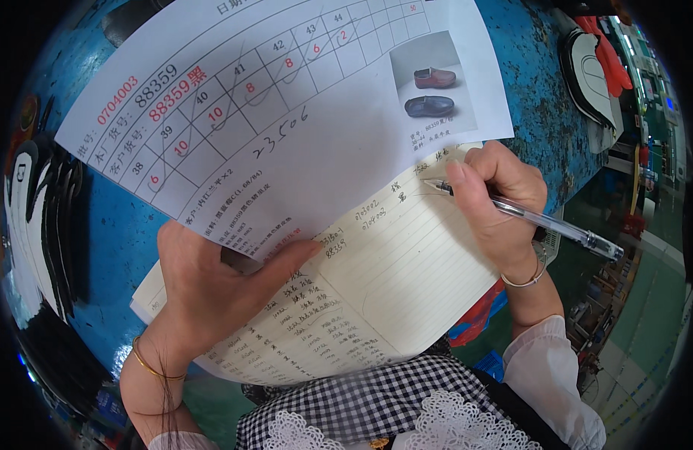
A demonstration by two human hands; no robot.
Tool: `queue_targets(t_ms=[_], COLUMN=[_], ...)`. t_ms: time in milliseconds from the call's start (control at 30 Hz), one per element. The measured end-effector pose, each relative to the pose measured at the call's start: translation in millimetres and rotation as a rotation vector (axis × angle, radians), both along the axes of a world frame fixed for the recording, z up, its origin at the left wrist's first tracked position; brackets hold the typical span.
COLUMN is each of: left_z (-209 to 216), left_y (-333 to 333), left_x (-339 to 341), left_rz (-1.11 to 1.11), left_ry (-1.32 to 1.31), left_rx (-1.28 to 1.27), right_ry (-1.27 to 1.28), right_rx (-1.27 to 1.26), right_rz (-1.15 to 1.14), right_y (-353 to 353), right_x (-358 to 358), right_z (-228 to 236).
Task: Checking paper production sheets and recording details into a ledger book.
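Observation:
My right hand (pixel 496 202) grips a clear ballpoint pen (pixel 541 222), its tip resting on the upper right of an open lined notebook (pixel 406 255). The notebook page carries handwritten rows on its lower left. My left hand (pixel 211 285) lies flat on the notebook's left part, fingers spread, one fingertip touching the lower edge of a white printed sheet (pixel 286 127). That sheet shows a number grid with red handwriting and a small photo of two shoes at its right. It overlaps the notebook's top.
Everything rests on a worn blue metal table (pixel 534 82). Black-and-white shoe pieces (pixel 39 225) lie along the left edge. More shoe parts and something red (pixel 598 60) sit at the upper right. Green floor and shelving (pixel 631 300) show at the right.

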State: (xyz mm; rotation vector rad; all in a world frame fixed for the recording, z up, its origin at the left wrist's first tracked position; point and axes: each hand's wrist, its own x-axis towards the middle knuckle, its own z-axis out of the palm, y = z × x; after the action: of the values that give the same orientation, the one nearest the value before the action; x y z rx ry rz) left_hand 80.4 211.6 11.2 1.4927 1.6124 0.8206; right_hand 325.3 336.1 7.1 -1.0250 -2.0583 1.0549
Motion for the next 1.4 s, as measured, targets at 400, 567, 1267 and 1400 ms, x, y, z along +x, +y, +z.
queue_targets(t_ms=[400,567,1267,1400], left_z=[-1,-10,-14,-13], left_y=[-1,0,-2,-3], left_x=[0,3,3,-1], left_rz=[-0.017,0.072,0.09,0.033], left_ry=[0.04,0.026,0.006,0.024], left_rx=[0.038,0.177,0.167,0.152], right_ry=[-0.02,0.018,-0.028,-0.032], right_rx=[-0.021,-0.032,0.041,0.078], right_rz=[-0.001,-0.066,-0.079,-0.092], right_y=[0,-1,-3,-2], right_x=[2,0,0,0], right_z=[1,0,-1,-2])
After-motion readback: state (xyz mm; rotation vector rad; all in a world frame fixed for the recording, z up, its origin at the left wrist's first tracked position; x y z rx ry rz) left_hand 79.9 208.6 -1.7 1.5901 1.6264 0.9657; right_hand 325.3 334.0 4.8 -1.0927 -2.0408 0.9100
